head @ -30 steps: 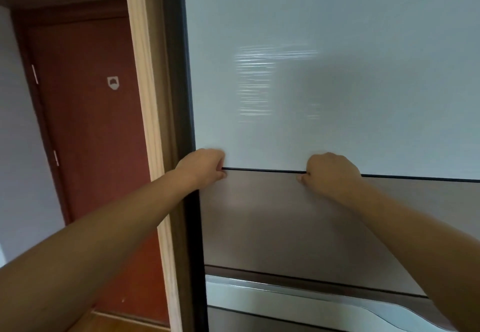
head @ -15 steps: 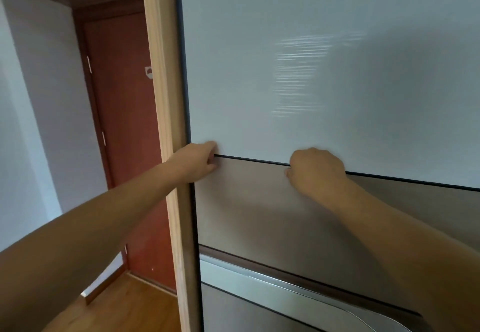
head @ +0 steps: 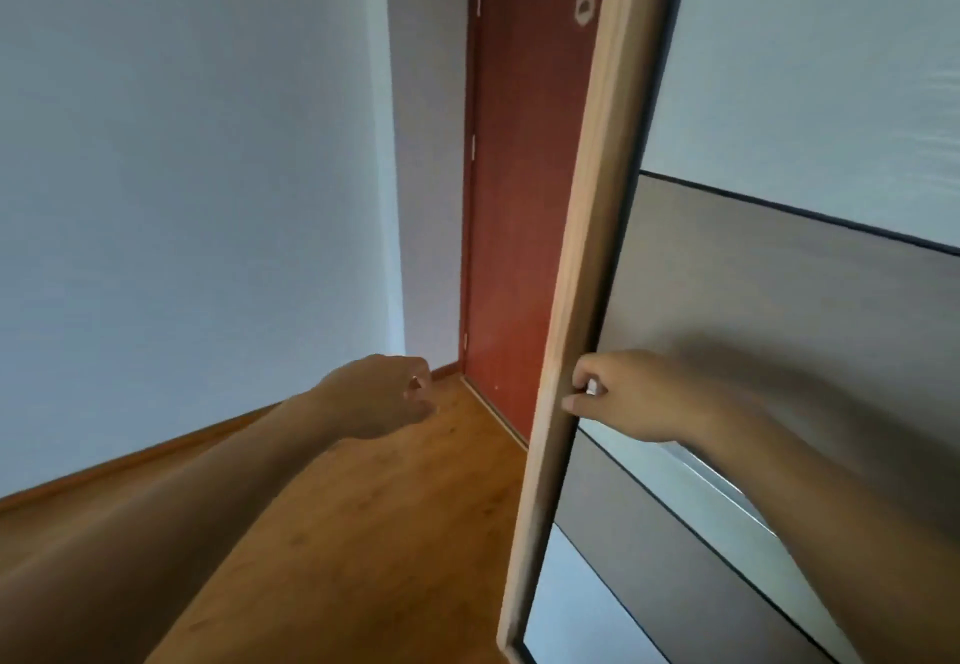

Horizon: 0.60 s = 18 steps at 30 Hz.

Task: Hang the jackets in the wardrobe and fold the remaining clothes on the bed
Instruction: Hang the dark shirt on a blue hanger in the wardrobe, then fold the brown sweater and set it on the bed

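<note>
The wardrobe's sliding door, with white and grey-brown panels, fills the right side and stands against its pale wooden frame. My right hand is at the door's dark left edge, fingers curled onto that edge beside the frame. My left hand hangs in the air left of the frame, fingers loosely curled, holding nothing and touching nothing. No jacket, other clothing or bed is in view.
A red-brown room door stands shut behind the wardrobe frame. A pale wall runs along the left. Wooden floor stretches below my left arm. A silver trim strip crosses the wardrobe door low down.
My left hand has come off the wardrobe door's groove and moved left into the air. My right hand slid left to the door's edge. The view has swung left and down.
</note>
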Each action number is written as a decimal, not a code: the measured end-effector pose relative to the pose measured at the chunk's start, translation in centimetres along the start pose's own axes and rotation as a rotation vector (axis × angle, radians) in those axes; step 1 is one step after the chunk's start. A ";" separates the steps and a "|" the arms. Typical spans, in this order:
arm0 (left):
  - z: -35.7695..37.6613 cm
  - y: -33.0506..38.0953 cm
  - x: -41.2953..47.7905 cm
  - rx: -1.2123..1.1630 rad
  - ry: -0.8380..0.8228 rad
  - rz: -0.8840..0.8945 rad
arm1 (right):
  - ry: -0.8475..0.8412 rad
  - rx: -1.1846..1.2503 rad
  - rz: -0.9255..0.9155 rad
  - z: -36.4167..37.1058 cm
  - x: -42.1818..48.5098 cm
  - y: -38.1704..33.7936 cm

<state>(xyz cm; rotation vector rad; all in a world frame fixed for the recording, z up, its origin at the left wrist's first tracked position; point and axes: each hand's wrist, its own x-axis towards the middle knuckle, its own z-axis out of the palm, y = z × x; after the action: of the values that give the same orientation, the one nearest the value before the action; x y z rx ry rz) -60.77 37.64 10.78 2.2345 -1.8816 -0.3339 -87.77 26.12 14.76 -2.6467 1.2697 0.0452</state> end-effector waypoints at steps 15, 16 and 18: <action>2.1 -31.3 -17.4 -0.100 -0.028 -0.714 | -0.219 -0.167 -0.579 13.7 20.0 -32.2; 1.9 -33.3 -18.2 -0.110 -0.019 -0.750 | -0.233 -0.171 -0.599 14.3 21.2 -34.6; 1.5 -37.1 -20.0 -0.115 0.007 -0.817 | -0.250 -0.190 -0.643 15.7 23.5 -39.4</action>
<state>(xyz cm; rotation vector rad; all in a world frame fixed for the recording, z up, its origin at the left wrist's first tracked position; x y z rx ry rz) -29.66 63.61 -0.78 2.7935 -0.8209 -0.5242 -41.53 35.12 3.46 -2.9571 0.3212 0.3955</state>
